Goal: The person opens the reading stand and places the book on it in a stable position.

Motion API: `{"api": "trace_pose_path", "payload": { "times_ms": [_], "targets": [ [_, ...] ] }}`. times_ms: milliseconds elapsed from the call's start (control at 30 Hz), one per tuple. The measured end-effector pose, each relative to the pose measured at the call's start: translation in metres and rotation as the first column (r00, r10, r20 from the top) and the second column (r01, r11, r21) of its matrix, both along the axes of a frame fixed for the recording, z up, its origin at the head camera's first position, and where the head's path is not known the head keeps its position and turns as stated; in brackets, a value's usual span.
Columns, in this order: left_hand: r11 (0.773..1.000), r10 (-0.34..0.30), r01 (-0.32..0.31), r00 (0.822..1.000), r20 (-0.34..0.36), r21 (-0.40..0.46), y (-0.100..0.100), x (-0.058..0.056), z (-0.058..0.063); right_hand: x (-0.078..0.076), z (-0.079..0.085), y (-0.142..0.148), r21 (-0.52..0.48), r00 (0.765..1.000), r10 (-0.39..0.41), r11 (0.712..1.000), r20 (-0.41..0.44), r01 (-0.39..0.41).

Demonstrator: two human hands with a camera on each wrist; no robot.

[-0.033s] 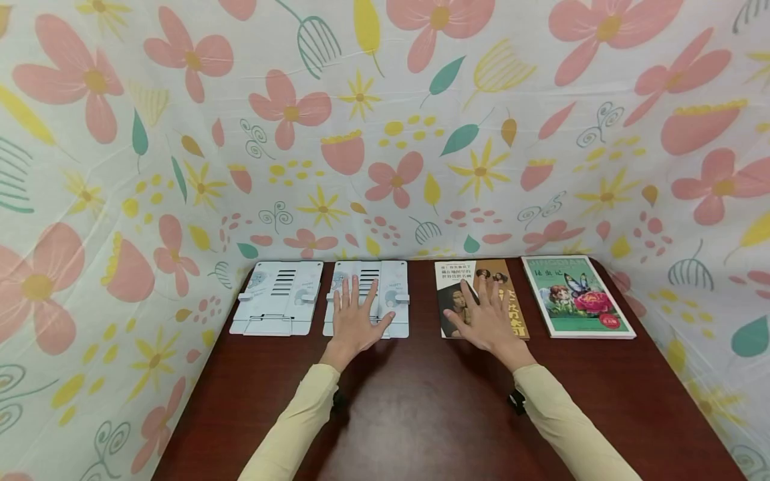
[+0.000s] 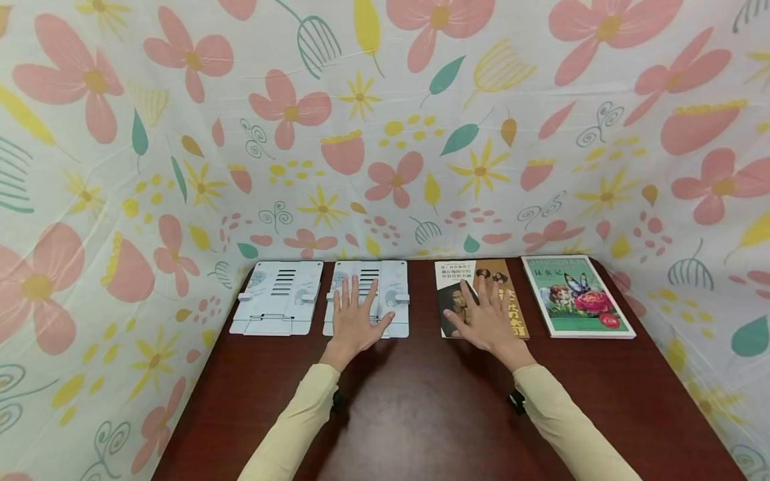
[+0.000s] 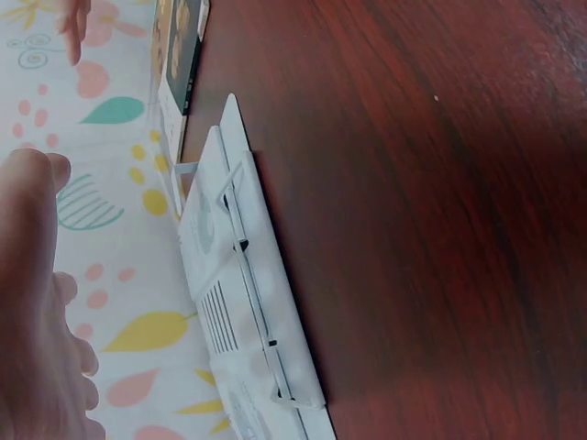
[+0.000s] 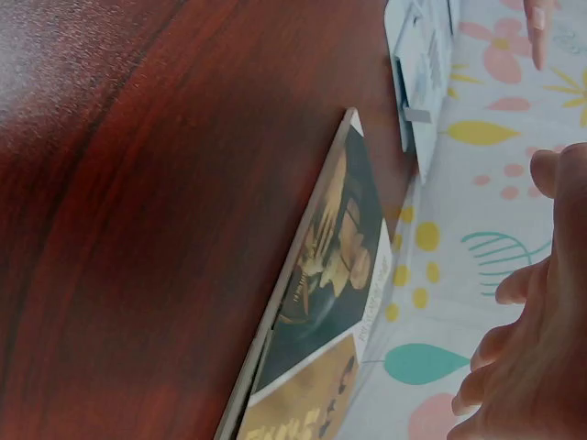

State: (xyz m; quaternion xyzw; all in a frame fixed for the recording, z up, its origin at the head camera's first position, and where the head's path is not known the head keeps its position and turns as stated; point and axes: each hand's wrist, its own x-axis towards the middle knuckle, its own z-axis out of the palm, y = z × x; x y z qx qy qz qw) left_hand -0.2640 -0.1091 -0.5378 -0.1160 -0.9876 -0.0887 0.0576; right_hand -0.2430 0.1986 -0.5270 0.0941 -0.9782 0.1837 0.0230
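My left hand point(image 2: 355, 329), fingers spread, hovers over a white folded book stand point(image 2: 391, 275) with slots and small side clips. In the left wrist view, a gap shows between the hand point(image 3: 37, 302) and that book stand point(image 3: 243, 284). Fingers likewise spread, my right hand point(image 2: 490, 326) is above a brown, black and white paperback book point(image 2: 455, 272) with portraits on its cover. The right wrist view shows the hand point(image 4: 537, 339) apart from the book point(image 4: 316, 284). Neither hand holds anything.
A second white book stand point(image 2: 255, 306) lies flat at the far left. At the far right is a green-covered book point(image 2: 556, 314) with a butterfly and a pink flower. All lie along the back of the dark red-brown table point(image 2: 409, 414), against a flower-patterned cloth point(image 2: 385, 220).
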Motion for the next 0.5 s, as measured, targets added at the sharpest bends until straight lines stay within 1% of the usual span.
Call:
{"api": "trace_pose_path", "payload": {
  "times_ms": [100, 267, 333, 400, 467, 500],
  "targets": [
    [1.000, -0.001, 0.001, 1.000, 0.005, 0.007, 0.001, 0.000, 0.000, 0.002, -0.001, 0.002, -0.001, 1.000, -0.003, 1.000, -0.011, 0.003],
    [1.000, 0.009, -0.009, 0.999, 0.041, 0.012, -0.002, 0.000, -0.003, 0.005, -0.005, 0.003, -0.008, 1.000, -0.010, 1.000, -0.027, 0.010],
    [0.998, 0.026, -0.030, 0.997, 0.072, 0.054, -0.005, 0.000, -0.004, 0.004, -0.005, 0.002, -0.009, 1.000, -0.005, 1.000, -0.025, 0.005],
    [0.989, 0.057, -0.070, 0.993, 0.101, 0.133, -0.009, -0.001, -0.005, 0.002, -0.005, 0.000, -0.028, 1.000, 0.016, 0.999, -0.026, -0.017],
    [0.968, 0.095, -0.118, 0.989, 0.113, 0.223, -0.015, -0.002, -0.007, -0.002, -0.005, -0.005, -0.061, 0.999, 0.038, 0.997, -0.019, -0.039],
    [0.953, 0.114, -0.141, 0.987, 0.114, 0.270, -0.019, -0.002, -0.008, -0.004, -0.005, -0.007, -0.082, 0.999, 0.049, 0.995, -0.019, -0.051]
  ]
}}
